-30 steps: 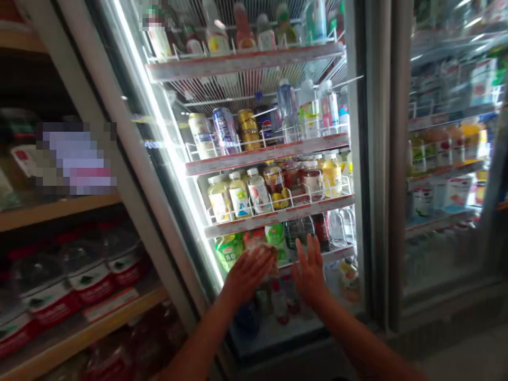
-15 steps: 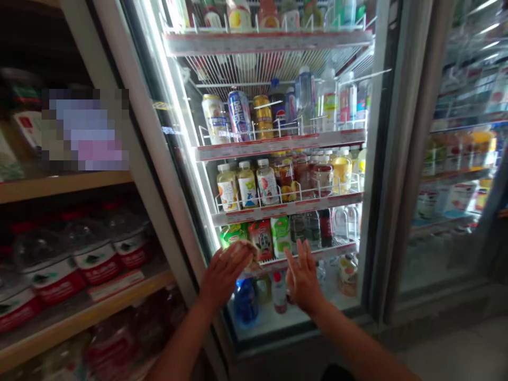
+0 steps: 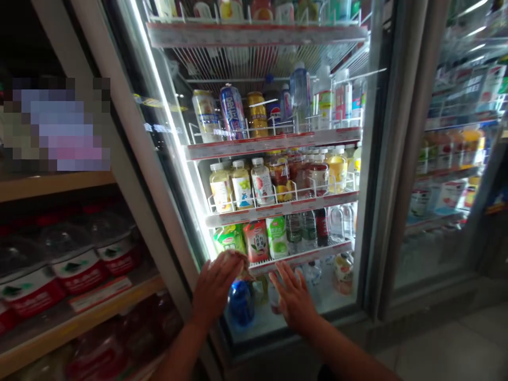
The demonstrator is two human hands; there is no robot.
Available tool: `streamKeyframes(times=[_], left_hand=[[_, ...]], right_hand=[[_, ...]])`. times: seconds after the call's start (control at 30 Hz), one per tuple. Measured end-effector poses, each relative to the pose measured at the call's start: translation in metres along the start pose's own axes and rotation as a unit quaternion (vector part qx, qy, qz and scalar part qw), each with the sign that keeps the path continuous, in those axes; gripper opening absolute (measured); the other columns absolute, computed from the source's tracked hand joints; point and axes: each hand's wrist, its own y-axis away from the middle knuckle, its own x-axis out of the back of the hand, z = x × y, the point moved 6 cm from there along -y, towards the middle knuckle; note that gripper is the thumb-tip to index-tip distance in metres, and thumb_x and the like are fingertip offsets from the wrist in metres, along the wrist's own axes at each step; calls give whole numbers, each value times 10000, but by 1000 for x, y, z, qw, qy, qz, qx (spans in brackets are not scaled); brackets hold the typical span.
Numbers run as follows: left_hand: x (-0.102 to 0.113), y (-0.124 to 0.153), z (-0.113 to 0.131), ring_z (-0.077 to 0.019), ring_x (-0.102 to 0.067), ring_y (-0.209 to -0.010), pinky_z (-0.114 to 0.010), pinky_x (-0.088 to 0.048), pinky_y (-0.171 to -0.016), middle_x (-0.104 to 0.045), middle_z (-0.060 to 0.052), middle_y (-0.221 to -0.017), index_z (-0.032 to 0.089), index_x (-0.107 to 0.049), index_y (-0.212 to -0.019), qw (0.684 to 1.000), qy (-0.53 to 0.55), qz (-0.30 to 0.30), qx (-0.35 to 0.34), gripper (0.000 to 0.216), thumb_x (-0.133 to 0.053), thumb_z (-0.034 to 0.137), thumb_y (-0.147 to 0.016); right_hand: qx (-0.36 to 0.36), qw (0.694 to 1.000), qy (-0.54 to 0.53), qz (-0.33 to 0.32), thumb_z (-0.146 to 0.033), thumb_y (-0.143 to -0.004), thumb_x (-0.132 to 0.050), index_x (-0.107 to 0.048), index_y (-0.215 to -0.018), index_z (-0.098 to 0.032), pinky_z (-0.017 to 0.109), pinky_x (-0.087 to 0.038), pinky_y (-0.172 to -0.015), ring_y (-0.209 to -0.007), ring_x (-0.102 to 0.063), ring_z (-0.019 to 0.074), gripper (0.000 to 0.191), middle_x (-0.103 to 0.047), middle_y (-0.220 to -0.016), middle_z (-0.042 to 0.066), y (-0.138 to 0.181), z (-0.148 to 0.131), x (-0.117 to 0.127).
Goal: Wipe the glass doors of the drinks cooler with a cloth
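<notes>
Left hand [image 3: 214,286]: I hold a brownish cloth [image 3: 244,267] under my palm and fingers, its edge showing past them.
Cloth: by the glass door [image 3: 337,304], before the shelf with the green pack [image 3: 229,238] and red pack [image 3: 256,242], above a blue bottle [image 3: 241,306] as I see it.
Right hand [image 3: 291,293]: released, fingers spread (whether they touch the glass door, I cannot tell), lower than the red pack.
</notes>
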Motion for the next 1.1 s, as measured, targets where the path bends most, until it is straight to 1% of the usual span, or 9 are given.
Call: streamKeyframes(times=[0.1, 0.27, 0.4, 0.5, 0.63, 0.7, 0.8, 0.9, 1.1], left_hand=[[-1, -5, 2, -214, -266, -1505, -443, -188, -1251, -568, -21, -1437, 300, -556, -1388, 999, 17, 7, 29, 534, -467, 99, -902], [-10, -33, 27, -140, -242, -1508, -358, -116, -1271, -595, 32, -1409, 313, -540, -1396, 995, 30, -5, -97, 540, -435, 87, -917], [5, -85, 17, -202, -250, -1510, -457, -169, -1257, -571, -22, -1437, 314, -490, -1437, 997, -1, 69, -20, 572, -478, 93, -911], [4, -108, 30, -249, -257, -1508, -498, -231, -1232, -523, -71, -1480, 286, -452, -1469, 995, -4, 99, 19, 604, -513, 111, -895], [-9, -135, 70, -185, -263, -1505, -419, -155, -1266, -561, 22, -1448, 336, -499, -1423, 992, 26, 63, -110, 570, -548, 141, -890], [-7, -163, 74, -169, -277, -1497, -403, -104, -1272, -543, 59, -1463, 342, -514, -1404, 989, 10, 59, -137, 531, -516, 142, -912], [10, -215, 63, -185, -276, -1497, -424, -135, -1258, -547, 25, -1461, 311, -544, -1373, 989, -18, 123, -80, 467, -507, 164, -931], [14, -244, 68, -222, -224, -1516, -459, -183, -1238, -527, -36, -1479, 276, -556, -1363, 986, -13, 165, -23, 458, -535, 165, -919], [-19, -250, 128, -194, -273, -1498, -439, -159, -1248, -509, 23, -1494, 312, -522, -1389, 971, 36, 91, -218, 515, -527, 122, -910]], right_hand=[[-7, 1000, -6, -4, -85, -818, -476, -435, -1481, -237, 477, -315, -1170, -1481, -327, 250, 682, -361, -1593, 64, 3, 4, 1], [10, 999, -38, 38, -67, -847, -448, -445, -1473, -246, 429, -279, -1194, -1400, -439, 198, 652, -519, -1492, 30, -14, 26, 20], [-43, 991, -22, 123, -73, -878, -446, -388, -1510, -262, 431, -347, -1151, -1353, -479, 215, 663, -565, -1444, 41, -34, 64, 51], [-74, 988, -16, 137, -53, -864, -447, -363, -1523, -276, 439, -398, -1114, -1365, -464, 229, 701, -526, -1479, 42, -31, 81, 60], [-90, 989, -16, 117, -52, -867, -447, -423, -1484, -301, 458, -413, -1103, -1373, -454, 232, 666, -506, -1498, 21, -22, 98, 62], [-97, 986, -18, 132, -64, -877, -456, -472, -1446, -293, 465, -413, -1106, -1371, -454, 235, 614, -505, -1498, 26, -23, 110, 69], [-108, 980, -15, 168, -78, -891, -460, -534, -1384, -267, 470, -412, -1110, -1372, -454, 239, 534, -514, -1487, 44, -31, 133, 84], [-127, 971, -13, 203, -86, -901, -435, -559, -1356, -266, 472, -420, -1101, -1351, -476, 236, 505, -547, -1453, 51, -37, 154, 98], [-174, 946, -6, 274, -144, -934, -416, -597, -1302, -245, 467, -405, -1118, -1292, -528, 228, 423, -586, -1399, 82, -49, 191, 123]])
